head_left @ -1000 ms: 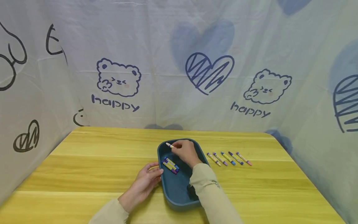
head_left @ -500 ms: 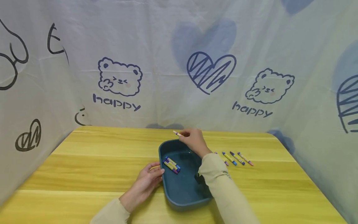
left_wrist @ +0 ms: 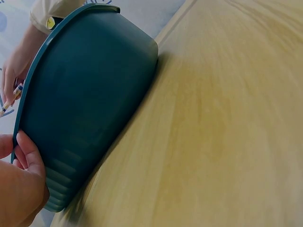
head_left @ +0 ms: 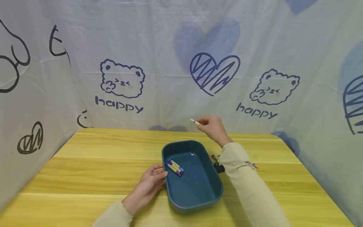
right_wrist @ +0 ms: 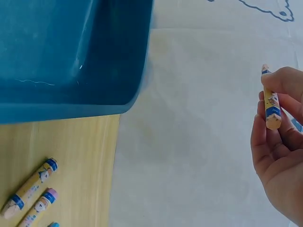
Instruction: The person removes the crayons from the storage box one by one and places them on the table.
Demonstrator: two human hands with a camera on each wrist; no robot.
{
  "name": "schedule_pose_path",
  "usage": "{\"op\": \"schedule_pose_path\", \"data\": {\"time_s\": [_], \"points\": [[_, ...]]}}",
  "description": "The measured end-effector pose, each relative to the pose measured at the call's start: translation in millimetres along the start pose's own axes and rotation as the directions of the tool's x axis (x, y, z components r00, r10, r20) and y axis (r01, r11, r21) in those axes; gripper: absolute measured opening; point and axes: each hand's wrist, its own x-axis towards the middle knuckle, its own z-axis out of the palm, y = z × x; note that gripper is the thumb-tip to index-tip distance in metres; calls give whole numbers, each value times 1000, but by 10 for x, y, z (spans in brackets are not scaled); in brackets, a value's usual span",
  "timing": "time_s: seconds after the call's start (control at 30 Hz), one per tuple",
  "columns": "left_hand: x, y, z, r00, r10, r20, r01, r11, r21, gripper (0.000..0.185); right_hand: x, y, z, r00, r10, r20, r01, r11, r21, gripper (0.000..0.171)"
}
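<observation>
A dark teal plastic bin (head_left: pixel 195 192) stands on the table, with several yellow-wrapped crayons (head_left: pixel 175 167) lying together inside near its left wall. My left hand (head_left: pixel 148 183) pinches the bin's left rim between thumb and fingers; the left wrist view shows this hand (left_wrist: pixel 26 184) at the rim from outside. Up beyond the bin's far right corner, my right hand (head_left: pixel 214 129) holds a pale peach crayon (right_wrist: pixel 272 104) between thumb and fingers, raised above the table. More crayons lie right of the bin, one pale-tipped crayon (right_wrist: pixel 31 188) among them, mostly hidden by my right sleeve in the head view.
The wooden table (head_left: pixel 93 164) meets a pale printed cloth (head_left: pixel 170 104) at its back and sides. A black wrist-worn device (head_left: pixel 219 167) hangs under my right sleeve, close to the bin's right rim.
My right hand has lifted the peach crayon out from over the bin, up and to the right past the far rim. My left hand has stayed on the rim.
</observation>
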Motion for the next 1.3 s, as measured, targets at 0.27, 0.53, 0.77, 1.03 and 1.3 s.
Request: {"op": "schedule_pose_path", "data": {"time_s": [0.27, 0.53, 0.77, 1.03, 1.3], "points": [[-10, 8, -6, 1000, -1, 0, 1, 1000, 5, 38, -107, 73, -63, 1000, 3, -30, -2, 999, 40, 21], [-5, -3, 5, 1000, 4, 6, -4, 1000, -3, 38, -361, 187, -61, 995, 50, -89, -42, 995, 91, 24], [-15, -11, -14, 1000, 11, 4, -11, 1000, -7, 40, -591, 365, -38, 990, 139, -22, -136, 984, 116, 25], [-6, -10, -20, 1000, 19, 4, -19, 1000, -16, 37, -815, 593, -33, 977, 215, 3, -214, 970, 115, 25], [-4, 5, -23, 1000, 8, 8, -8, 1000, -8, 40, -997, 732, -31, 971, 232, -47, -231, 973, 27, 19]]}}
